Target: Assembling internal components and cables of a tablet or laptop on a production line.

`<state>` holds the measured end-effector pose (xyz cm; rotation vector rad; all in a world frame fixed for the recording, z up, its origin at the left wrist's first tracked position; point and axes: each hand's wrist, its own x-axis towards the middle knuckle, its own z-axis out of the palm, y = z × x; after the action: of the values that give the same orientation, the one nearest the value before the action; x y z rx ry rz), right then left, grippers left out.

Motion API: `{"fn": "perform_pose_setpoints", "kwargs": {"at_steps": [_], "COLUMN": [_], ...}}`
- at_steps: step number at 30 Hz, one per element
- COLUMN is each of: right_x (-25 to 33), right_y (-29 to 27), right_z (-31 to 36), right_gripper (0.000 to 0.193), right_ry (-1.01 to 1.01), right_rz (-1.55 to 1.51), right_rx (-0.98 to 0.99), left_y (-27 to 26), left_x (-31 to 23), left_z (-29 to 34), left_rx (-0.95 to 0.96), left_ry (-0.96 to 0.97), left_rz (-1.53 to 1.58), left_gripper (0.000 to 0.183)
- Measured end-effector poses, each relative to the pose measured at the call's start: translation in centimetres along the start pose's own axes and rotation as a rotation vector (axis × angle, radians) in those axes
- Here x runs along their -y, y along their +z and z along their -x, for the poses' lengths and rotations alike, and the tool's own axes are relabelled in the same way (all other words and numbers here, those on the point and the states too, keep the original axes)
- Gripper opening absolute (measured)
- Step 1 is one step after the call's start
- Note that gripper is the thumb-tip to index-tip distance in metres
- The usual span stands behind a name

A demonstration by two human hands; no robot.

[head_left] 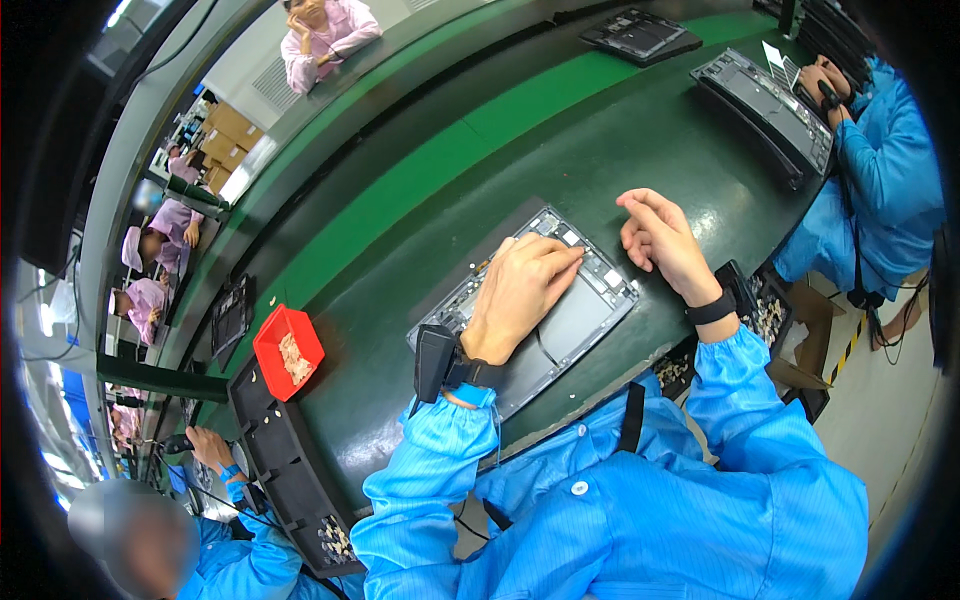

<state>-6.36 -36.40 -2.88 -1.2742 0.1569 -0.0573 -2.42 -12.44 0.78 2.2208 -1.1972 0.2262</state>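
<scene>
An opened tablet-like device (590,322) with silver battery plates and bare circuit parts lies slanted on the green bench in front of me. My left hand (522,288) rests over it, fingers bent and pressed together, tips against small parts near its far edge. Anything between those fingertips is too small to make out. Just right of the device, my right hand (662,240) is raised, with its fingers loosely curled and apart. Nothing shows in it. Both wrists wear dark bands, and a black box-shaped unit (435,362) sits on the left one.
A red tray (289,352) with pale scraps and a long black tray (290,455) with small parts are at left. Other opened devices (765,105) lie at far right and at the back (640,36). Co-workers in blue sit on both sides; a cardboard box (812,325) stands low right.
</scene>
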Motion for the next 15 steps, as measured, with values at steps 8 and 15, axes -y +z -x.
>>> {"fn": "perform_pose_setpoints", "kwargs": {"at_steps": [8,15], "right_x": [-0.2,-0.2], "right_y": [0.2,0.1], "right_z": [-0.4,-0.5], "right_gripper": [0.023,0.023], "right_ry": [0.008,-0.002], "right_rz": [0.037,0.089], "right_rx": [0.063,0.080], "left_y": [0.1,0.3], "left_x": [-0.3,-0.6], "left_z": [-1.0,-1.3], "left_rx": [0.076,0.081], "left_ry": [0.041,0.027], "left_rz": [-0.101,-0.118], "left_gripper": [0.018,0.017]}}
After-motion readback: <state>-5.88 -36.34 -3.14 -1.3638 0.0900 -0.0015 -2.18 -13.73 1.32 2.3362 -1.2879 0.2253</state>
